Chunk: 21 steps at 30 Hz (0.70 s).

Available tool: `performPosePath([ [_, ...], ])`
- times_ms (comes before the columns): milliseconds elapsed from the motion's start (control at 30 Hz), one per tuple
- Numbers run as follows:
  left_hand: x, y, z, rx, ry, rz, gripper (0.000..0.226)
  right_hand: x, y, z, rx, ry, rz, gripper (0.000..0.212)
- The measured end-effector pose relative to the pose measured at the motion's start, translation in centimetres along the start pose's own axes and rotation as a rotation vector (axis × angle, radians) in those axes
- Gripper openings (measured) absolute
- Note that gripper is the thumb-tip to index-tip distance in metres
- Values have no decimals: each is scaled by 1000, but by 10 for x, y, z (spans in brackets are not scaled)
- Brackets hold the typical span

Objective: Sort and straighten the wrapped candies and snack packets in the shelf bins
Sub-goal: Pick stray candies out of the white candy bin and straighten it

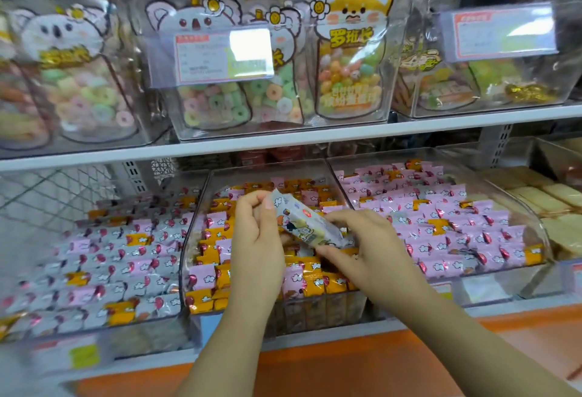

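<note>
Item in hand: one white snack packet [307, 223], printed with small cartoon figures, lying tilted with its upper end to the left. It is held in the air just above the middle bin [185, 239].
Left hand [256, 239]: fingers curled round the packet's upper end, thumb on its face.
Right hand [371, 244]: fingers pinching the packet's lower end.
Middle bin, clear plastic: rows of orange and pink wrapped candies [217, 274].
Left bin [141, 343]: grey, pink and a few orange candies in rows; blurred.
Right bin [488, 289]: mostly pink candies with scattered orange ones.
Far right: pale yellow packets [554, 198] in a further tray.
Upper shelf [315, 137]: clear bins of stand-up pouches with animal faces, among them a fox-eared pouch [349, 50] of coloured balls and a koala pouch [195, 18] of coloured rings. A price label [217, 59] is fixed to the bin front
</note>
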State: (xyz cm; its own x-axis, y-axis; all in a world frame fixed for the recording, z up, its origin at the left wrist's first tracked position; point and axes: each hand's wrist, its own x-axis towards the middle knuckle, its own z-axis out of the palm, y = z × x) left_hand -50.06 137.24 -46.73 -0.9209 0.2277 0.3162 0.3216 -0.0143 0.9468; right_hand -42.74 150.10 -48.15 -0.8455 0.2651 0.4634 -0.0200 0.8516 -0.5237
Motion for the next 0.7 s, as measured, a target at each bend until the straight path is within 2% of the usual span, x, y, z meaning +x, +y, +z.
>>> performPosePath([
  [133, 0, -2, -25, 89, 9, 107, 15, 4, -14, 4, 31, -4, -46, 35],
  [267, -5, 0, -53, 120, -89, 57, 34, 14, -29, 16, 67, -8, -60, 37],
  [333, -6, 3, -70, 95, -81, 22, 36, 20, -42, 27, 89, -8, -72, 37],
  [433, -2, 7, -90, 110, -1, 37, 45, 30, -69, 49, 133, -28, -121, 37],
  [533, 0, 3, -111, 51, 139, 20, 52, 38, -94, 72, 159, -65, -171, 38],
  [700, -2, -10, -160, 122, 385, -27, 59, 47, -119, 98, 112, -89, -251, 40],
])
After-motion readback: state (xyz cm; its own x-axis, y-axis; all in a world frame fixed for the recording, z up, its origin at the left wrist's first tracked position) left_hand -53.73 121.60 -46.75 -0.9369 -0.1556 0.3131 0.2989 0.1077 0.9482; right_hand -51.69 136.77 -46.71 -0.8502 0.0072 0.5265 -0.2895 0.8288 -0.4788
